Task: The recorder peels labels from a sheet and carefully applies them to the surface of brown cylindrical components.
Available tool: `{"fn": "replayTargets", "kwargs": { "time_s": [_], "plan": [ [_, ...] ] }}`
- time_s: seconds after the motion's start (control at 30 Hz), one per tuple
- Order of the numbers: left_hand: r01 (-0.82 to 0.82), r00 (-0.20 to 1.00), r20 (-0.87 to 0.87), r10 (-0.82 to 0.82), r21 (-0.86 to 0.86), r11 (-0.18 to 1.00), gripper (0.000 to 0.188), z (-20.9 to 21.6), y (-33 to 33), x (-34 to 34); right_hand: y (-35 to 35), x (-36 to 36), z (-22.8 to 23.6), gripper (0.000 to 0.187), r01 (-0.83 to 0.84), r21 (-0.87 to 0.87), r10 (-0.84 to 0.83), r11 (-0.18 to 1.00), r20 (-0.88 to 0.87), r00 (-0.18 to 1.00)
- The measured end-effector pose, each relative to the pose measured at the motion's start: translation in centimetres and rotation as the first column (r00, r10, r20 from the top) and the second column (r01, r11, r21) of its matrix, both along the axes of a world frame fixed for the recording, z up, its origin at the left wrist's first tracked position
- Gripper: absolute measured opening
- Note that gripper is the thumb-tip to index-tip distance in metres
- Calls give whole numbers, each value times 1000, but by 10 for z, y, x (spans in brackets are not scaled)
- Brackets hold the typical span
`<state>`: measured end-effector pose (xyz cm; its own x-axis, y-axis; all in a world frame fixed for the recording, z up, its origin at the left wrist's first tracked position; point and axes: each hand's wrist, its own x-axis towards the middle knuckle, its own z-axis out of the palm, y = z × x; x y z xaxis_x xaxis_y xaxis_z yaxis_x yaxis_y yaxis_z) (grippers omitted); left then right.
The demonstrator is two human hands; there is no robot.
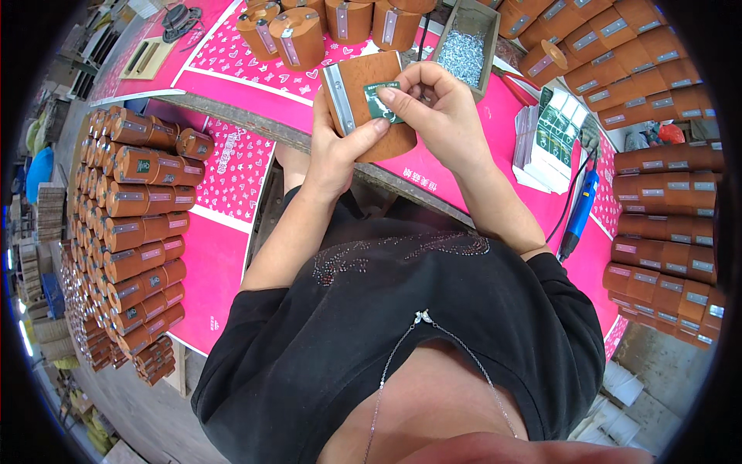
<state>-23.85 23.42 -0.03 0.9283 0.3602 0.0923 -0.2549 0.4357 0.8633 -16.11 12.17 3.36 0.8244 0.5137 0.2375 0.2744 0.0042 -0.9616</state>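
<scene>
My left hand (342, 148) grips a brown wood-coloured cylinder (363, 73) from its lower left side, thumb across its face. A silvery metal strip (338, 99) runs down the cylinder near its left edge. On the curved side, right of the strip, lies a small green label (377, 105) with white print. My right hand (444, 108) pinches the label's upper right edge between thumb and curled fingers, and my left thumb tip touches its lower edge. Whether the whole label lies flat is hidden by my fingers.
Similar cylinders (297, 39) stand at the table's far side, with stacks on the left (147, 201) and right (665, 193). A tray of small metal fasteners (462, 58), label sheets (553, 135), red-handled pliers (516, 87) and a blue power tool (578, 213) lie to the right.
</scene>
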Motion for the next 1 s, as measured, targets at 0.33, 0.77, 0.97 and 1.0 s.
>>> {"fn": "replayTargets", "kwargs": {
  "time_s": [0.33,0.77,0.97,1.0],
  "plan": [
    [27,999,15,-28,28,999,68,1,-1,0,-3,5,-3,26,50,2,-47,999,327,944],
    [94,996,14,-92,-137,986,53,6,-2,2,-1,4,-13,73,-178,153,143,972,215,966],
    [110,994,16,-109,-238,965,42,-6,5,2,-5,-11,-10,87,-360,212,358,909,49,933],
    [90,996,19,-88,-201,975,43,-6,2,-1,-6,-9,-14,87,-319,201,320,926,28,947]
  ]
}}
